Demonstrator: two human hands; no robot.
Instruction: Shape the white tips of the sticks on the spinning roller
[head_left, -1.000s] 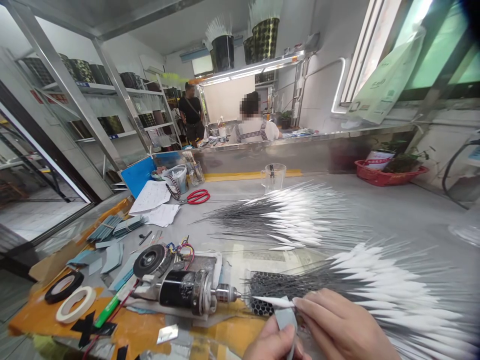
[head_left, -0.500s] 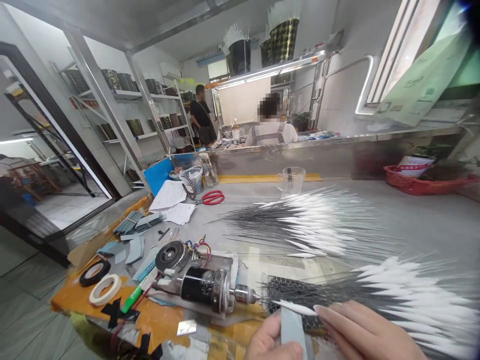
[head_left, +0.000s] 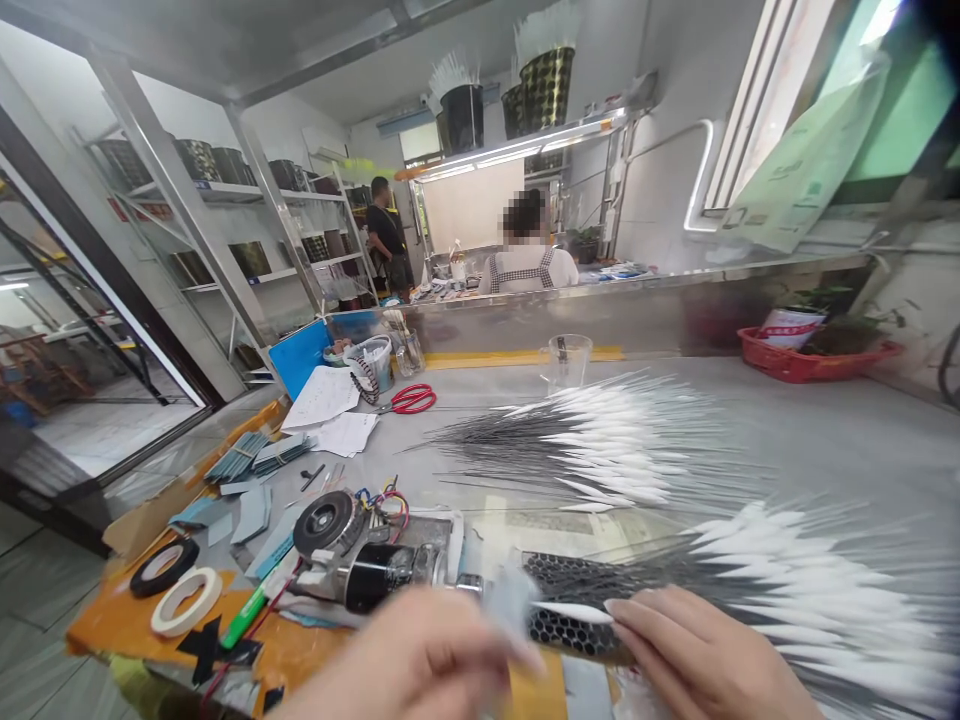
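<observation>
On the bench (head_left: 825, 430), a glass jug (head_left: 565, 366) holds a dark rod (head_left: 561, 349).

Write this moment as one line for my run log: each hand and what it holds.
left hand: grey strip, blurred | right hand: white float | nearby: motor with chuck

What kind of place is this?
It looks like a small workshop, maybe for making fishing floats by hand. There are piles of thin white-tipped sticks, a little motor for work, and a tall pot of more sticks up high.
</observation>
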